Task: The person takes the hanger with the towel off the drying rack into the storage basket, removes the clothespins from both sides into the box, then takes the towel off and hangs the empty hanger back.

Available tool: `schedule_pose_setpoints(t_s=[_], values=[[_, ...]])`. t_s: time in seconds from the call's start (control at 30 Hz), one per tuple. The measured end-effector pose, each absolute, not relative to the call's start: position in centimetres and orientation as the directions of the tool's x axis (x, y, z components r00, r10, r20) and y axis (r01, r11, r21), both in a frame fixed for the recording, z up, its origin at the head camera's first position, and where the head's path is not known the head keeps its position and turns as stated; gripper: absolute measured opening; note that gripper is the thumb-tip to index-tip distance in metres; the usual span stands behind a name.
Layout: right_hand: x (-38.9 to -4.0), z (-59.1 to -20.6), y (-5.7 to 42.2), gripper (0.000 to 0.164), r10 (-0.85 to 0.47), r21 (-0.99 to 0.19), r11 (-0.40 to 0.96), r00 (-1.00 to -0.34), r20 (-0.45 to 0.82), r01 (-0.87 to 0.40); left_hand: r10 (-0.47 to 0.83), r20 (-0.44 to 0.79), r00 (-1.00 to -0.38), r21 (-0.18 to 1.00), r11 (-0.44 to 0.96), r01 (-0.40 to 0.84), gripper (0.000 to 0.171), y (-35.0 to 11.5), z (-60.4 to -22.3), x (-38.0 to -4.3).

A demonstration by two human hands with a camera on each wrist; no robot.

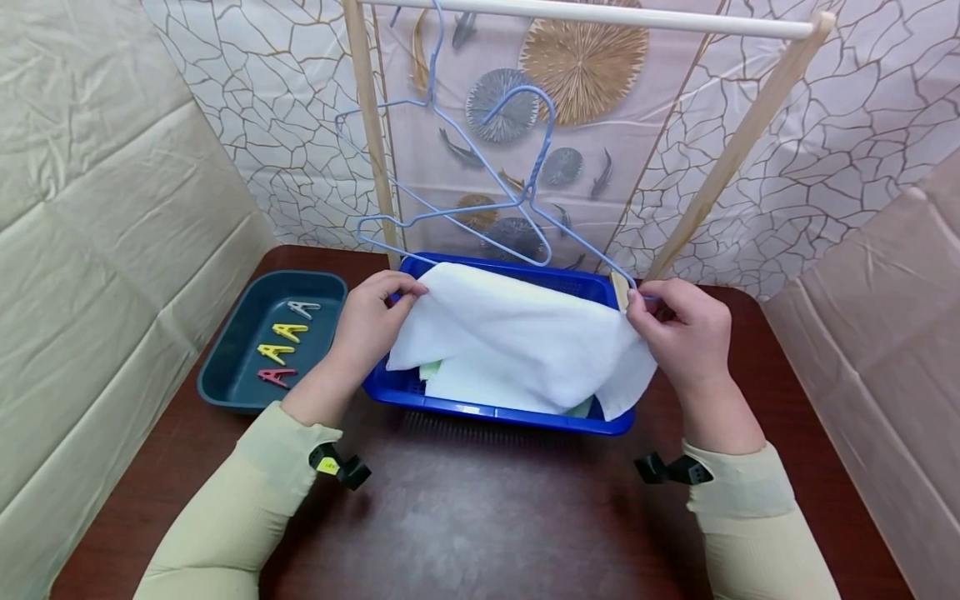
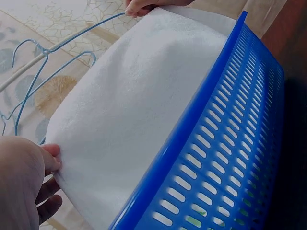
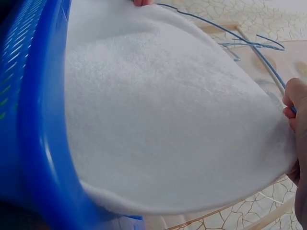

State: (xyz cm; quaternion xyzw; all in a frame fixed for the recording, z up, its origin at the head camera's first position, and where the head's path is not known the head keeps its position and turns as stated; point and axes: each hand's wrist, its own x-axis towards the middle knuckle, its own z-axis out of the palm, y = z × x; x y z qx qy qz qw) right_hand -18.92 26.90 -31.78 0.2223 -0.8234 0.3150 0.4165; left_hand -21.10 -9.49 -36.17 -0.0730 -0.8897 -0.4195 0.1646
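Note:
A white towel [image 1: 517,333] hangs over the lower bar of a blue wire hanger [image 1: 581,237], above a blue slotted basket [image 1: 480,411]. With thumb and fingertips my left hand [image 1: 375,312] pinches the towel near its upper left corner. My right hand [image 1: 682,329] grips the right end of the hanger together with the towel's edge there. In the left wrist view, the cloth [image 2: 139,86] is spread between both hands behind the basket wall [image 2: 216,139]. The right wrist view shows the right hand [image 3: 298,110] holding the blue wire. Pale green cloth [image 1: 429,369] peeks out beneath the towel.
A second blue hanger [image 1: 431,104] hangs from the white rod [image 1: 600,12] of a wooden rack [image 1: 720,167] behind the basket. To the left, a dark teal tray [image 1: 225,367] holds several clothespins [image 1: 288,332]. Fabric-covered walls close in both sides of the brown table [image 1: 487,517].

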Motion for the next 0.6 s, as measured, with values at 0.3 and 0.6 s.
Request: schedule_pose_setpoints(t_s=[0.3, 0.6], values=[[-19.1, -32.2, 27.1, 0.004, -0.085, -0.340, 0.693, -0.541, 0.837, -0.635, -0.036, 0.353, -0.935, 0.726, 0.641, 0.249, 0.012, -10.0, -36.6, -21.4], [-18.8, -31.9, 27.0, 0.006, -0.093, -0.339, 0.700, -0.551, 0.829, -0.629, -0.055, 0.368, -0.928, 0.732, 0.632, 0.253, 0.012, -10.6, -36.8, -21.3]])
